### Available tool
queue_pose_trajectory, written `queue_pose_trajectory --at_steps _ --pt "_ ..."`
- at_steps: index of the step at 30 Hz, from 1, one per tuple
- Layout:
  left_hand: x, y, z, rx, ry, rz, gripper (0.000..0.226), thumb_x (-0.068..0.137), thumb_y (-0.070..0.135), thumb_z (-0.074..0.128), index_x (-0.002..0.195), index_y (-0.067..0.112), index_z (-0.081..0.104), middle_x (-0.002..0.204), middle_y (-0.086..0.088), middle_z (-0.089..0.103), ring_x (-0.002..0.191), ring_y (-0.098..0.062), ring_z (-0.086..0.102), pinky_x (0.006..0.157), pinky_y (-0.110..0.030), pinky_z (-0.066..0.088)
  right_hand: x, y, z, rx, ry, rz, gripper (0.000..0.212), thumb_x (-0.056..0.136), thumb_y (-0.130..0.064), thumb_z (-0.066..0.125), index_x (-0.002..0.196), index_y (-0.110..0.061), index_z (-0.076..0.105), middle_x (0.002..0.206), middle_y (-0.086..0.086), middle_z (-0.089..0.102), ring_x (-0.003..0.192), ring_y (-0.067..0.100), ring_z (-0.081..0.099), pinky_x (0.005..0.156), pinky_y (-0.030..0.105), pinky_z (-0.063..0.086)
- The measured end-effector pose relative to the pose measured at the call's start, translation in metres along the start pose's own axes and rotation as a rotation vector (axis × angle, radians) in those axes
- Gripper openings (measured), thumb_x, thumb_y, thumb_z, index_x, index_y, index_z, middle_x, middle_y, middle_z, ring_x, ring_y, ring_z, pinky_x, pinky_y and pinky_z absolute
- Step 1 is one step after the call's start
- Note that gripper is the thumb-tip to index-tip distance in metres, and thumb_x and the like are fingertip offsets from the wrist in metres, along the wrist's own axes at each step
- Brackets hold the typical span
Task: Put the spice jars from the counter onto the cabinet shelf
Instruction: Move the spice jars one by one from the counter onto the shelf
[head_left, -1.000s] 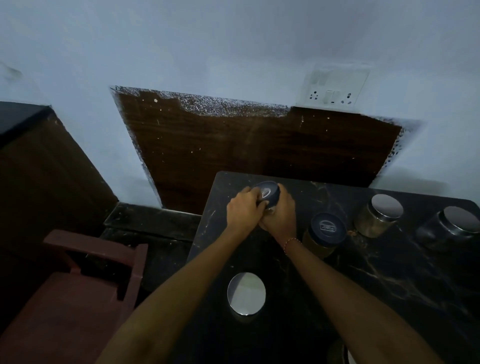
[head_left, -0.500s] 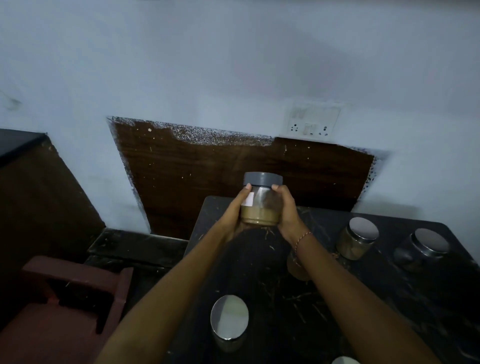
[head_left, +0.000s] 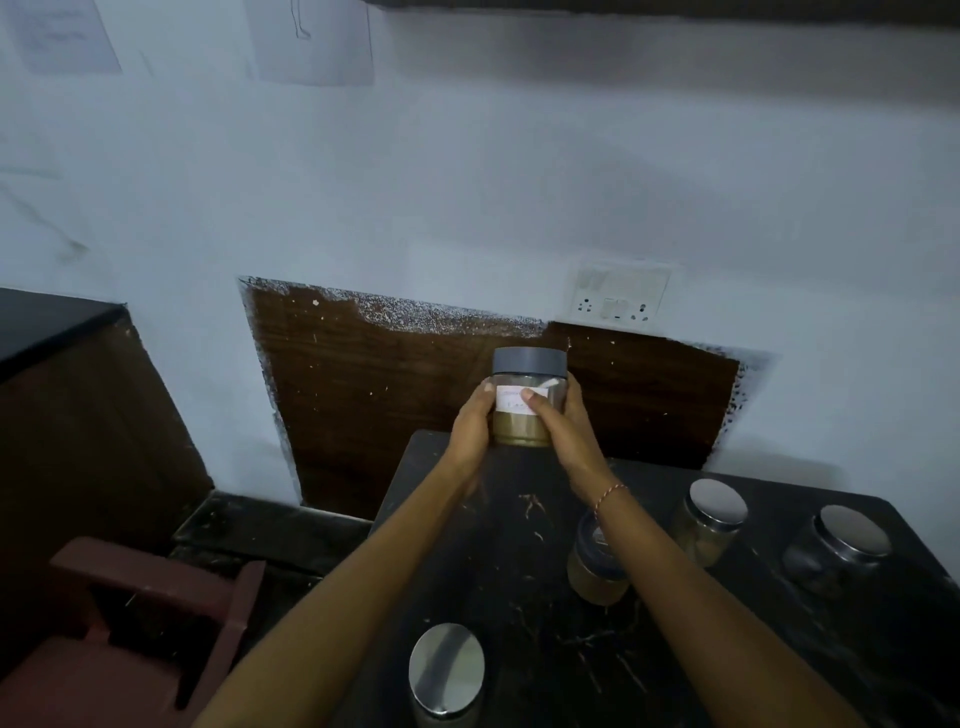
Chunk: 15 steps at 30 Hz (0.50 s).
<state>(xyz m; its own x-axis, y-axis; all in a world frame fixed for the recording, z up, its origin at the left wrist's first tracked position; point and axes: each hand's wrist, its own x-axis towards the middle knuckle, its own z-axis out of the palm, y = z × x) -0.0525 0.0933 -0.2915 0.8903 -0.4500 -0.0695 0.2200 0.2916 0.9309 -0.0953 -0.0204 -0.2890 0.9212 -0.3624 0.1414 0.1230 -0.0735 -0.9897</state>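
Both hands hold one grey-lidded spice jar (head_left: 527, 397) upright in the air, above the back edge of the dark marbled counter (head_left: 519, 597) and in front of the brown wall panel (head_left: 389, 389). The left hand (head_left: 470, 431) wraps the jar's left side with its thumb at the edge of the white label; the right hand (head_left: 563, 423) wraps the right side with its thumb laid across the label. Each grip is closed on the jar, which sits between the palms with its long axis vertical, lid up, ochre powder filling the lower part.

The coming move turns on height. A dark edge (head_left: 675, 6) runs along the very top of the view, and it may be the underside of the cabinet; the shelf itself is not visible. If so, the target lies almost straight above the jar and well apart from it, so the lift is upward with the jar kept upright. Neither hand looks nearer; both reach equally.

Four more jars stand on the counter: a dark-lidded one (head_left: 595, 566) under the right forearm, two steel-lidded ones (head_left: 709, 519) (head_left: 841, 545) to the right, and one (head_left: 447, 670) near the front edge.
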Motion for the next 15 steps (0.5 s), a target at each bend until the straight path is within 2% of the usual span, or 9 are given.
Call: queue_pose_trajectory --at_steps 3,5,7,9,12,13,15 --pt "-0.006 0.003 -0.004 0.013 -0.076 0.009 0.049 0.091 0.013 0.053 0.137 0.010 0.036 0.127 -0.013 0.054 0.113 -0.025 0.055 0.097 -0.040 0.046 0.000 -0.009 -0.008 0.076 0.017 0.036 0.060 0.088 -0.025 0.058 0.138 -0.020 0.025 0.125 0.003 0.050 0.100 0.009 0.057 0.070 0.018 0.050" --pt "-0.009 0.007 -0.001 0.111 -0.157 0.062 0.059 0.085 0.005 0.060 0.137 0.010 0.033 0.130 -0.012 0.052 0.116 -0.025 0.054 0.098 -0.038 0.046 -0.003 -0.013 -0.012 0.089 0.041 0.039 0.056 0.090 -0.023 0.055 0.135 -0.018 0.023 0.127 0.008 0.047 0.103 0.015 0.057 0.076 0.024 0.051" --pt "-0.013 0.014 0.003 0.180 -0.182 0.125 0.065 0.083 0.003 0.063 0.138 0.011 0.030 0.131 -0.010 0.051 0.118 -0.024 0.054 0.097 -0.034 0.048 -0.006 -0.020 -0.016 0.054 -0.003 -0.005 0.054 0.090 -0.018 0.055 0.134 -0.020 0.024 0.130 0.008 0.046 0.106 0.013 0.055 0.079 0.021 0.050" --pt "-0.016 0.022 0.007 0.209 -0.163 0.184 0.066 0.083 0.004 0.063 0.139 0.015 0.030 0.132 -0.008 0.050 0.120 -0.021 0.053 0.095 -0.028 0.049 -0.008 -0.030 -0.019 -0.025 -0.095 -0.084 0.056 0.086 -0.013 0.060 0.131 -0.027 0.029 0.132 0.005 0.047 0.111 0.010 0.052 0.080 0.017 0.050" --pt "-0.018 0.039 0.014 0.411 -0.121 0.290 0.070 0.083 0.009 0.065 0.140 0.023 0.028 0.125 0.000 0.037 0.117 -0.011 0.044 0.089 -0.013 0.045 -0.009 -0.050 -0.026 -0.126 -0.125 -0.166 0.066 0.082 -0.012 0.065 0.136 -0.028 0.031 0.135 0.002 0.044 0.122 0.014 0.046 0.091 0.023 0.047" --pt "-0.018 0.045 0.016 0.481 -0.083 0.323 0.074 0.082 0.010 0.066 0.142 0.021 0.024 0.124 0.000 0.031 0.117 -0.010 0.039 0.092 -0.013 0.041 -0.008 -0.058 -0.028 -0.145 -0.128 -0.187 0.068 0.082 -0.012 0.066 0.138 -0.027 0.031 0.134 0.000 0.045 0.123 0.014 0.045 0.090 0.021 0.046" --pt "-0.020 0.061 0.023 0.536 -0.022 0.397 0.077 0.080 0.009 0.068 0.143 0.016 0.024 0.126 -0.002 0.031 0.118 -0.011 0.037 0.096 -0.018 0.037 -0.006 -0.073 -0.030 -0.156 -0.127 -0.222 0.068 0.082 -0.014 0.067 0.139 -0.026 0.031 0.133 -0.002 0.049 0.122 0.012 0.047 0.086 0.017 0.047"
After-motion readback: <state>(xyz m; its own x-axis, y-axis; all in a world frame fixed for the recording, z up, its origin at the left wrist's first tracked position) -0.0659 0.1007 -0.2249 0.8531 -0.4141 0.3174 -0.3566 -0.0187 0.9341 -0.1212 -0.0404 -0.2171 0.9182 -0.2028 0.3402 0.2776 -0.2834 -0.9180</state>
